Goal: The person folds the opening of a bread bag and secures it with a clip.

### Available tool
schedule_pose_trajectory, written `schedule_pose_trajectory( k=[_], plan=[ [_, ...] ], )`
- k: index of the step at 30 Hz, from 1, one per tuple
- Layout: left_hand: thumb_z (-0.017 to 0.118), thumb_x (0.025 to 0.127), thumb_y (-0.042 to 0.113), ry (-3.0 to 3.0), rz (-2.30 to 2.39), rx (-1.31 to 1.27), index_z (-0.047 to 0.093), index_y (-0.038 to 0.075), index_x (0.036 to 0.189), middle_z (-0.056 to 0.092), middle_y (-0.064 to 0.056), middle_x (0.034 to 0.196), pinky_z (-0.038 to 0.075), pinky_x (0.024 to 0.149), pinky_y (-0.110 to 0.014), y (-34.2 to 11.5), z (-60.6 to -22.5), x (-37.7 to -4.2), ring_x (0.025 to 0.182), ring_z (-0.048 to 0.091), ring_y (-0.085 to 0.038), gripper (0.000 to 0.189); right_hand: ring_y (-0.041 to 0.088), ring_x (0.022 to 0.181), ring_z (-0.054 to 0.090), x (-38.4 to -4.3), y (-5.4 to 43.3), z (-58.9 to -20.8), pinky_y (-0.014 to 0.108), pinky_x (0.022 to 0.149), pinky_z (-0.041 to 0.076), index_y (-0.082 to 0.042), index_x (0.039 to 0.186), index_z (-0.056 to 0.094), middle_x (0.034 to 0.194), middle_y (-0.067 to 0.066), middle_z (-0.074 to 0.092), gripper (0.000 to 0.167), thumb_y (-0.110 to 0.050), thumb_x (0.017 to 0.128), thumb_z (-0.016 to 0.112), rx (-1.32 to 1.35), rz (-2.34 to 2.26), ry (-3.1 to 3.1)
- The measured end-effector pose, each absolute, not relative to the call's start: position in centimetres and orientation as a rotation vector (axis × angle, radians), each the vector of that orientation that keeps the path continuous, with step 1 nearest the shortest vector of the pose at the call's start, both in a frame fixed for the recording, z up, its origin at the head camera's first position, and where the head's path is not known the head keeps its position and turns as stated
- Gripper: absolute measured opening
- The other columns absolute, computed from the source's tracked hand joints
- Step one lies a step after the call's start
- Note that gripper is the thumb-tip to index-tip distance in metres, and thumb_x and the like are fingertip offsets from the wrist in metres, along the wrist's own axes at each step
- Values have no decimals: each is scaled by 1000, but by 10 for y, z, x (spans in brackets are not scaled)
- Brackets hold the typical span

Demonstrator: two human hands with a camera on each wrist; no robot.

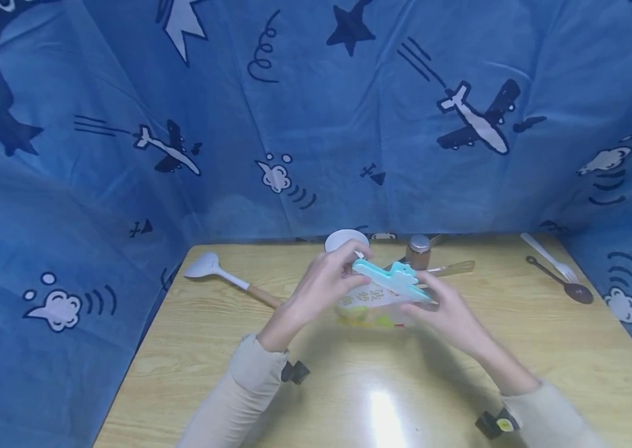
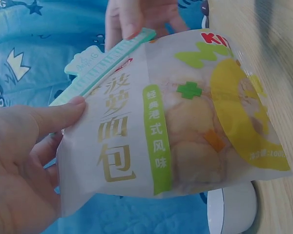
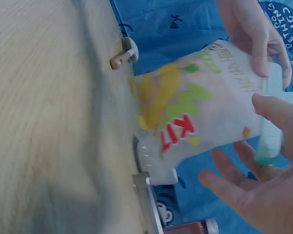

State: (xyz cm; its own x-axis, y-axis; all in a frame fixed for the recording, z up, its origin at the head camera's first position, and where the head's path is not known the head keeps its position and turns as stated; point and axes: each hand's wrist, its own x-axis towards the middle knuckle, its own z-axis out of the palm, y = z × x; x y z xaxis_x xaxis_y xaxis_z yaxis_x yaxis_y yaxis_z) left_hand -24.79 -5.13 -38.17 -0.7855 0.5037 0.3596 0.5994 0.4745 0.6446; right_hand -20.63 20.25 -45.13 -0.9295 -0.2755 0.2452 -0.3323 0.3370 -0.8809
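Observation:
A bag of bread (image 2: pixel 190 117) with white, yellow and green print hangs tilted above the table. A mint-green bag clip (image 1: pixel 391 280) lies across the bag's top. My left hand (image 1: pixel 324 280) pinches the bag and clip at one end, thumb on the near face. At the clip's other end is my right hand (image 1: pixel 447 314), its thumb (image 3: pixel 276 109) overlapping the clip and its other fingers (image 3: pixel 227 187) spread out loosely below. In the right wrist view, the clip's lower end stands between that thumb and those fingers.
Behind the bag stand a white bowl (image 1: pixel 344 238) and a jar (image 1: pixel 419 249) with a silvery lid. A ladle (image 1: pixel 226 274) with a wooden handle lies left; a white fork (image 1: pixel 551 256) and brown spoon (image 1: pixel 576 292) lie right. Blue printed cloth (image 1: pixel 316 124) hangs around the table.

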Motion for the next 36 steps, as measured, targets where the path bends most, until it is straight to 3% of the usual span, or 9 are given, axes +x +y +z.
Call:
schedule_pose_trajectory(
  k=[7, 16, 20, 24, 27, 30, 36],
  plan=[
    [82, 89, 7, -2557, -1218, -1006, 65, 8, 121, 81, -9, 99, 59, 71, -23, -50, -378, -250, 86, 77, -20, 37, 0, 111, 70, -207, 202, -464, 26, 88, 61, -8, 152, 52, 139, 20, 67, 58, -10, 99, 73, 635, 1869, -2449],
    [84, 87, 5, -2559, -1194, -1017, 65, 8, 123, 80, -9, 101, 61, 75, -26, -45, -375, -253, 91, 78, -21, 40, -1, 106, 71, -201, 202, -461, 41, 73, 66, -5, 157, 44, 143, 33, 60, 58, -13, 104, 66, 586, 2036, -2439],
    [85, 88, 9, -2552, -1171, -989, 64, 8, 128, 78, -10, 112, 62, 92, -36, -45, -375, -252, 105, 75, -22, 45, 2, 104, 72, -199, 203, -459, 43, 71, 66, -4, 157, 43, 142, 34, 59, 57, -15, 105, 64, 562, 2081, -2437],
    [83, 92, 19, -2540, -1220, -790, 52, 13, 145, 63, -8, 141, 51, 112, -45, -48, -379, -246, 130, 61, -25, 62, 6, 102, 73, -197, 207, -459, 45, 70, 66, -4, 157, 42, 141, 35, 59, 56, -16, 106, 63, 534, 2120, -2429],
    [81, 93, 23, -2520, -1443, -564, 38, 15, 155, 50, -11, 152, 45, 117, -51, -54, -388, -241, 139, 52, -31, 76, 6, 104, 72, -197, 210, -458, 46, 71, 66, -7, 159, 40, 145, 33, 57, 59, -19, 106, 63, 485, 2138, -2433],
    [79, 94, 26, -2567, -1722, -444, 30, 12, 157, 49, -18, 151, 47, 116, -55, -60, -401, -239, 141, 52, -37, 81, 6, 105, 71, -199, 213, -456, 46, 70, 66, -9, 161, 38, 146, 27, 58, 62, -23, 106, 64, 431, 2133, -2447],
    [73, 100, 30, -2825, -2014, -436, 32, 12, 154, 54, -18, 144, 55, 106, -49, -69, -425, -234, 126, 64, -33, 70, 14, 98, 74, -201, 218, -456, 49, 70, 66, -7, 159, 38, 127, -7, 68, 60, -22, 107, 63, 364, 2225, -2411]
  ],
)
